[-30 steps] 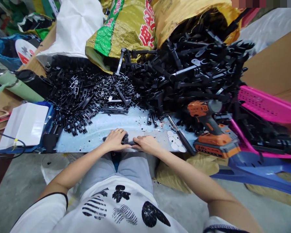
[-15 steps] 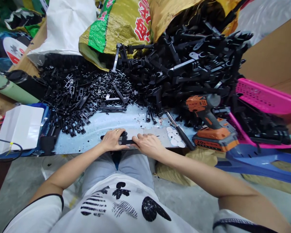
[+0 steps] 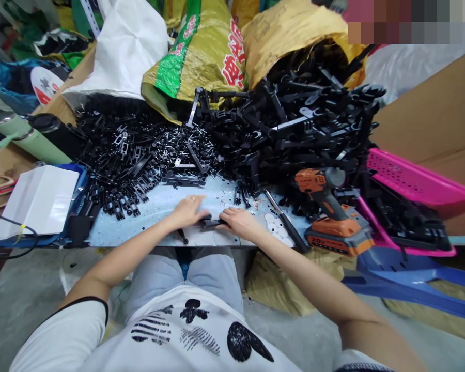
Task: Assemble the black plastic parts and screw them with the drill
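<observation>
My right hand (image 3: 238,222) is closed on the end of a black bar-shaped part (image 3: 213,223), holding it low over the front of the work surface. The bar's other end points left and looks forked. My left hand (image 3: 188,212) is just beyond that end, its fingers smeared by motion. Whether it touches the bar or holds anything I cannot make out. Below my left wrist another black part (image 3: 183,236) lies near the front edge, partly covered by the hand. Small black pieces (image 3: 242,194) lie beyond my right hand.
A hammer-like tool with a black handle (image 3: 290,225) and an orange cordless drill (image 3: 325,206) are at right, beside a pink basket (image 3: 418,178). Heaps of black parts (image 3: 294,129) and a pile of screws (image 3: 186,147) line the back. A white box (image 3: 39,201) is at left.
My left hand has let go of the bar's left end and moved up and slightly right. The right hand keeps hold of the bar. The whole view has shifted slightly.
</observation>
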Tool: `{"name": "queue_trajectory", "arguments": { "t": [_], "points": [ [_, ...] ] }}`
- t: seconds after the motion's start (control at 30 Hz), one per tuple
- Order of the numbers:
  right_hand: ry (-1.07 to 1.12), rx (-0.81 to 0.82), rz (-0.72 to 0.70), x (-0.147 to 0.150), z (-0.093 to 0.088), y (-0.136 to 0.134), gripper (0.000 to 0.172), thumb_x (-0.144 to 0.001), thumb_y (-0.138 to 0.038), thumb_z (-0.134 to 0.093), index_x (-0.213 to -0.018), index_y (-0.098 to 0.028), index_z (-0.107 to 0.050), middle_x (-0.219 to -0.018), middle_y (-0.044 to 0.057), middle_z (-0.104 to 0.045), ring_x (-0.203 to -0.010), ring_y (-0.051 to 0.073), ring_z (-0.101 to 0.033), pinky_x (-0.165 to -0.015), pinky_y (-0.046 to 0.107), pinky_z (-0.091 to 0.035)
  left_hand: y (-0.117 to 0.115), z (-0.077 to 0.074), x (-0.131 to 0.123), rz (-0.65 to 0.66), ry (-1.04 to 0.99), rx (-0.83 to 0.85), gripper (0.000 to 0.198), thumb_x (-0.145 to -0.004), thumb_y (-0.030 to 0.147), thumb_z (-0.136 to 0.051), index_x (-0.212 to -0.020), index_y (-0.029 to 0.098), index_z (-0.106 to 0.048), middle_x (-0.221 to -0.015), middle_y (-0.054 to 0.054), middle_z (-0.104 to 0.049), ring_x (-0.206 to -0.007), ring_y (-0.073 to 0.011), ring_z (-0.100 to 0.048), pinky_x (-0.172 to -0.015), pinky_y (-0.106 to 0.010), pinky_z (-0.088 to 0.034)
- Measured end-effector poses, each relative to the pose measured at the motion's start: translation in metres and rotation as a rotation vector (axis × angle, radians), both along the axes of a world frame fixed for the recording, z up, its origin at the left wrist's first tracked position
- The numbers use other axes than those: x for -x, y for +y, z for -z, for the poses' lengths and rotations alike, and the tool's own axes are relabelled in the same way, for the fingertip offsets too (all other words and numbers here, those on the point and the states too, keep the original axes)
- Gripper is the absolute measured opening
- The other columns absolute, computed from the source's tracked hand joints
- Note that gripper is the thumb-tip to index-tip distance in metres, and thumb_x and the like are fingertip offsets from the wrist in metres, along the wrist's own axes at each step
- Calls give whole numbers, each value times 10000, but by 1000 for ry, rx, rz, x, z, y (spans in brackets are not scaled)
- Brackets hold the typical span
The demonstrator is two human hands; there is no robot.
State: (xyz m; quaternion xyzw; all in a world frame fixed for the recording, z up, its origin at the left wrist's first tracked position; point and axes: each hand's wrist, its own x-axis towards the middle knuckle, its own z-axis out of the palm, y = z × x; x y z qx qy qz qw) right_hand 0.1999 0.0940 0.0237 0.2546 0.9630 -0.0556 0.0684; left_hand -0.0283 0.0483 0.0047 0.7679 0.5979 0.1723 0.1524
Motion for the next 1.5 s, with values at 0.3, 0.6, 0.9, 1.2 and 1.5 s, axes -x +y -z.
{"name": "queue_trajectory", "arguments": {
  "t": [0.3, 0.6, 0.9, 1.2, 1.5],
  "points": [
    [375, -99, 316, 100, -30, 120, 298, -966, -213, -303, -1133, -163, -545, -1112, 97, -575, -1019, 183, -505, -862, 268, -401, 148, -30, 65, -695, 236, -19, 365, -886, 76, -322, -1205, 70, -499, -1265, -249, -459, -1166, -334, -430, -904, -494, -382],
    [269, -152, 453, 176, -33, 185, 359, -909, -83, -287, -1111, -106, -581, -1115, 170, -594, -1089, 249, -458, -895, 355, -408, 146, -34, 112, -598, 233, -12, 286, -917, 141, -368, -1047, 68, -613, -1112, -191, -572, -1022, -241, -557, -905, -344, -411],
    [746, 383, 420, 48, -8, 35, 237, -838, -378, -549, -918, -197, -680, -878, 39, -692, -827, 178, -638, -766, 306, -516, -35, -19, 70, -277, -195, -125, 266, -930, 346, -453, -914, 181, -662, -851, -51, -652, -823, -172, -604, -783, -283, -455],
    [745, 260, 188, 24, 14, -10, 176, -896, -234, -469, -875, -189, -638, -950, 78, -687, -918, 178, -642, -841, 326, -511, -81, -21, 42, -290, 161, 31, 269, -942, 292, -427, -884, 143, -643, -835, -89, -621, -791, -205, -601, -715, -297, -452],
    [774, 72, 70, 26, 18, -8, 165, -907, -184, -474, -907, -197, -639, -961, 78, -690, -890, 185, -656, -785, 324, -543, -71, -33, 25, -126, 387, 124, 205, -923, 196, -456, -891, 107, -638, -878, -128, -612, -864, -233, -607, -736, -316, -470]
  ]
}}
